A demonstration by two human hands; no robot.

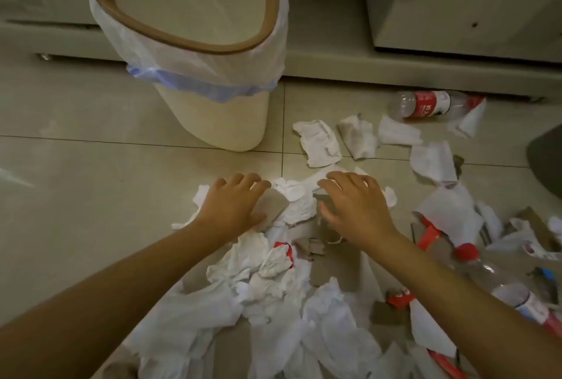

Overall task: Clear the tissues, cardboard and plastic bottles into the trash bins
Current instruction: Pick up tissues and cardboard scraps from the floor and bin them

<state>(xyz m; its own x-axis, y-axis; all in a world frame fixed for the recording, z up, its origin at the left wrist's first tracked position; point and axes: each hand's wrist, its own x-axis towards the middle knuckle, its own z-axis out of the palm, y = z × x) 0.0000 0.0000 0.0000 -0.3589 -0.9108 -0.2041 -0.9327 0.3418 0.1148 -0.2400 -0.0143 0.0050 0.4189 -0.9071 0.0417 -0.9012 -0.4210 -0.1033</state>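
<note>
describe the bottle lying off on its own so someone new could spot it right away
Start at the cream trash bin with the white liner, then look right along the base of the pale cabinet. The plastic bottle lies on its side there, beyond the scattered tissues. Unlike the bottles half buried in the pile near the right arm, it lies almost fully uncovered, its red label showing.

An indoor domestic room, probably a home, is suggested. The floor [76, 141] is laid with large pale glazed tiles divided by thin dark grout lines. Along the top of the frame, pale furniture [456, 1] is raised on a low plinth. A small household trash bin [213, 111], cream with a brown rim and lined with a white bag, is stood on the tiles at upper centre. Ordinary household litter is scattered at lower right: tissues [319, 141], cardboard [337, 269] and a plastic bottle [431, 104].
</note>
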